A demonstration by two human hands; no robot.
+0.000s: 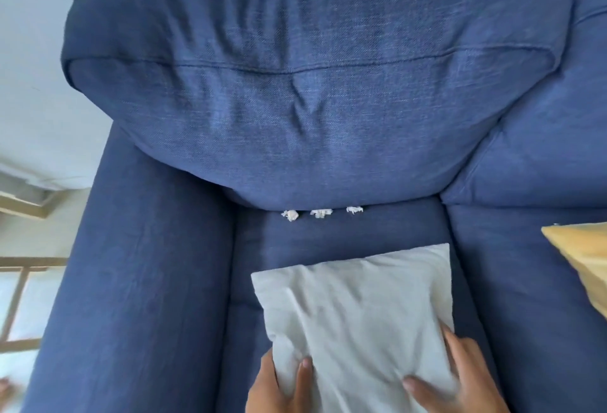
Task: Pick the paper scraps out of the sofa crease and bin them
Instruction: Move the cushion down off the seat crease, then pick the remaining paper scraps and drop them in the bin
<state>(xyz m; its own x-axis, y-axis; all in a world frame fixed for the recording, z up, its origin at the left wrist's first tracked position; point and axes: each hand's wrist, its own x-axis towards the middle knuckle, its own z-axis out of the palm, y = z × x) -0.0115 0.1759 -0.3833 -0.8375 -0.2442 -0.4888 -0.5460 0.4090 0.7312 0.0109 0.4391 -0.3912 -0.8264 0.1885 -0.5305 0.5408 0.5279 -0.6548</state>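
Observation:
Three small white crumpled paper scraps lie in the crease of a dark blue sofa [328,123], under the back cushion: a left scrap [290,215], a middle scrap [320,213] and a right scrap [354,210]. In front of them a pale grey cushion [354,307] rests on the seat. My left hand [279,386] grips its near left corner, thumb on top. My right hand [456,379] holds its near right edge, fingers spread over the fabric. Both hands are well in front of the scraps. No bin is in view.
The sofa's left armrest [138,281] runs down the left side. A yellow cushion [584,264] lies at the right edge on the neighbouring seat. A wooden frame [19,281] and pale floor show at far left.

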